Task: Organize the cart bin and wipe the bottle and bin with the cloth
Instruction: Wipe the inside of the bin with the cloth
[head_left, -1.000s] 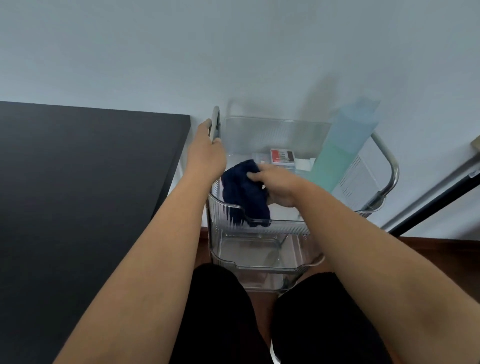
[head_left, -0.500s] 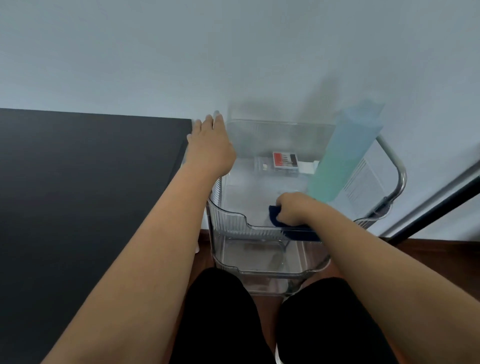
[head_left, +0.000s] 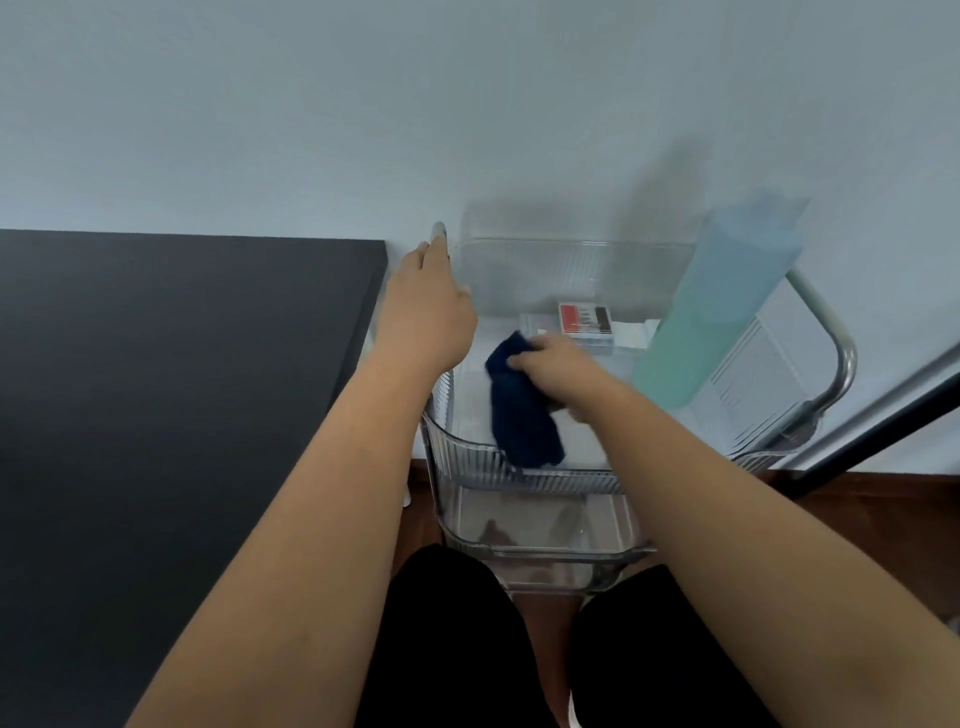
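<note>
The clear ribbed cart bin (head_left: 470, 460) stands on top of a see-through cart against the wall. My right hand (head_left: 553, 366) is inside the bin, holding a dark blue cloth (head_left: 522, 413) pressed against the bin's floor near its left side. My left hand (head_left: 428, 312) rests on the bin's left rim, fingers curled over the metal handle post. A tall pale blue-green bottle (head_left: 714, 306) stands upright in the bin's right part. A small red, white and black box (head_left: 584, 318) lies at the back of the bin.
A black table (head_left: 171, 395) fills the left side, its edge right beside the cart. The cart's chrome handle (head_left: 836, 358) curves round at the right. A lower clear tier (head_left: 540, 540) sits beneath the bin. My dark-clothed knees (head_left: 457, 639) are just below the cart.
My right hand has swept the cloth from the bin's front right back towards its left middle. The left hand has stayed on the left rim.
</note>
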